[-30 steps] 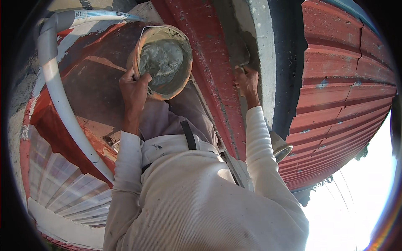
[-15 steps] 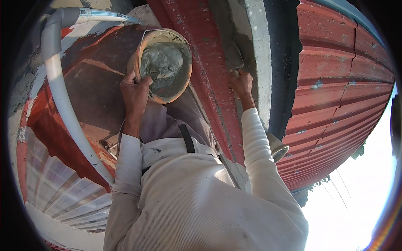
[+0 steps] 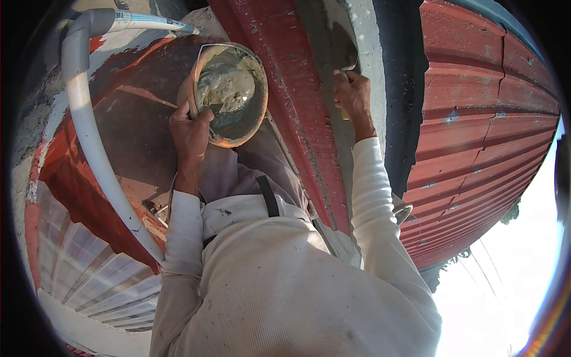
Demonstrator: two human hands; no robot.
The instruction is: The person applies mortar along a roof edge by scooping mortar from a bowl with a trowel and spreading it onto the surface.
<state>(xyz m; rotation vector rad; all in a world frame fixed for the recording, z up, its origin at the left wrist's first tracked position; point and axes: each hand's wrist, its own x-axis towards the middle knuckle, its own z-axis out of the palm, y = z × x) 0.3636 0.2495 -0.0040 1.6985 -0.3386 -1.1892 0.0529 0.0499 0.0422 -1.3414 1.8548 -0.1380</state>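
My left hand grips the near left rim of an orange bucket, thumb over the edge. Wet grey mortar lies inside it, shiny on top. My right hand is closed around the handle of a trowel. The trowel's blade points away from me, against or just over a strip of grey mortar between a red beam and a pale concrete edge. Whether the blade touches the strip I cannot tell.
The red metal beam runs between bucket and trowel. Right of the pale concrete edge lies a dark gap, then red corrugated roofing. A grey-white pipe curves along the left. Translucent corrugated sheeting is at lower left.
My right hand and the trowel have moved away from me and slightly right along the mortar strip. The bucket has shifted slightly left and tilted, so its mortar looks different.
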